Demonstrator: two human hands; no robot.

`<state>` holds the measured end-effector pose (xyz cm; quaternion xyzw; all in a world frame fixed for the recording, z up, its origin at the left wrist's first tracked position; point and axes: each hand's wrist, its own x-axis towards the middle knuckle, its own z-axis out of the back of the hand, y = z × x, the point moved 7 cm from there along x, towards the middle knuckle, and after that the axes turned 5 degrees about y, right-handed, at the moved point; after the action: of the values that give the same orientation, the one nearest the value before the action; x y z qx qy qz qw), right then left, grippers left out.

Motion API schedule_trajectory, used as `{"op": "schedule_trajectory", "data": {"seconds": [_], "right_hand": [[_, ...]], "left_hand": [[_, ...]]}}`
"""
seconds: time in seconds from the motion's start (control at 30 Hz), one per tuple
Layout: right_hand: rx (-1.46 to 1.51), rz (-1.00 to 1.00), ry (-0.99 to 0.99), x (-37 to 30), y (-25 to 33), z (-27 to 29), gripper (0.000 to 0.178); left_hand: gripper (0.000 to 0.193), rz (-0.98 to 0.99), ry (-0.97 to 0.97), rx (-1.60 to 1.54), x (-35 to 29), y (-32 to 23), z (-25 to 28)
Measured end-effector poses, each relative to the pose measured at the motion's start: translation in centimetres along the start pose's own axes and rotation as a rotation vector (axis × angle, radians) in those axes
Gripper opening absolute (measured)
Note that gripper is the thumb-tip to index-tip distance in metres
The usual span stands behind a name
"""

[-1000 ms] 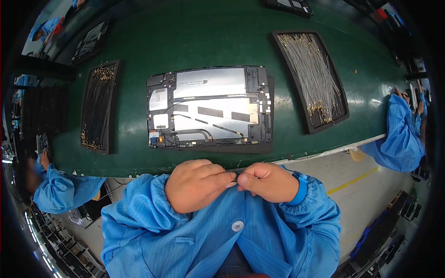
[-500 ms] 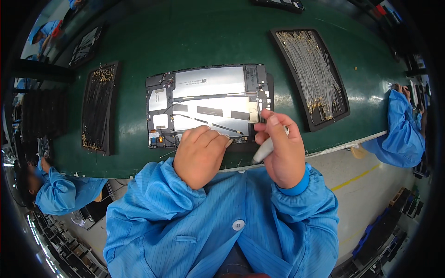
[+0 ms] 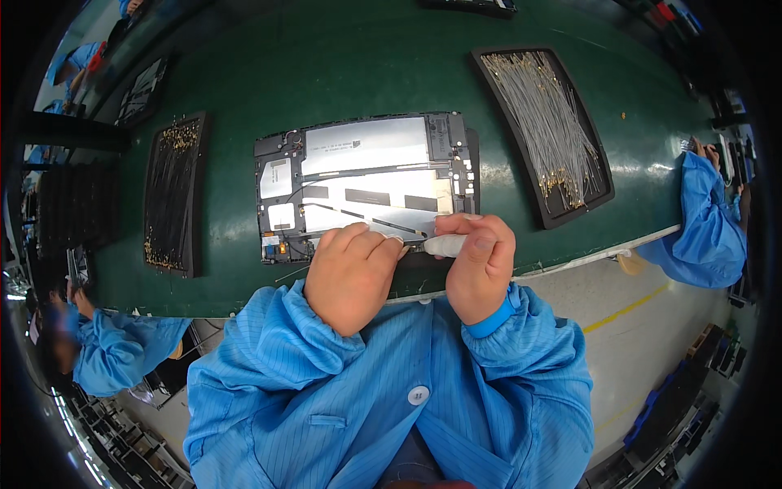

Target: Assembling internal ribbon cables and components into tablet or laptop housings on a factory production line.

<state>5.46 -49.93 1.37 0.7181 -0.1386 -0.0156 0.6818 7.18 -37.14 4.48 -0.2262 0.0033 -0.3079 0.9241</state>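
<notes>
An opened tablet (image 3: 366,138) lies in front of me on the green bench, its silver battery panels, black frame and thin cables exposed. At its front edge is my left hand (image 3: 349,275), fingers curled and thumb pressed in near the frame; what they pinch, if anything, is hidden. A thin cable end (image 3: 293,275) sticks out left of that hand. My right hand (image 3: 481,269) grips a small tool with a thick white handle (image 3: 445,245). Its tip is low at the tablet's front edge, right beside my left fingertips, and too small to make out.
A black tray of grey cables with gold ends (image 3: 542,122) stands to the right, and a narrower tray of black cables (image 3: 173,196) to the left. More devices (image 3: 142,90) lie at the far left. Co-workers in blue (image 3: 705,224) sit at both sides.
My right hand has moved left and turned, bringing the white-handled tool from beside the tablet's right corner to its front edge by my left fingers. My left hand stays in place.
</notes>
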Motion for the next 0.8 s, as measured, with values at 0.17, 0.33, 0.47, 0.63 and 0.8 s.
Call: {"op": "schedule_trajectory", "data": {"seconds": [0.17, 0.33, 0.47, 0.63, 0.8], "right_hand": [[0.020, 0.022, 0.018, 0.0, -0.1, 0.1, 0.027], [0.052, 0.037, 0.024, 0.2, 0.3, 0.0, 0.022], [-0.286, 0.103, 0.161, 1.8, 2.8, -1.0, 0.019], [-0.599, 0.172, 0.504, 2.5, 4.0, -4.3, 0.023], [0.051, -0.217, 0.095, 3.2, 0.0, 0.4, 0.030]], "left_hand": [[0.018, -0.006, 0.022, 0.031, 0.1, -0.4, 0.1], [0.017, 0.002, 0.034, 0.032, 0.2, -0.3, -0.2], [0.018, 0.000, 0.048, 0.058, 0.2, -0.2, -0.1], [0.020, -0.010, 0.080, 0.102, 0.2, 0.3, 0.2], [0.014, -0.084, 0.126, 0.290, 3.1, 3.5, 3.2]]}}
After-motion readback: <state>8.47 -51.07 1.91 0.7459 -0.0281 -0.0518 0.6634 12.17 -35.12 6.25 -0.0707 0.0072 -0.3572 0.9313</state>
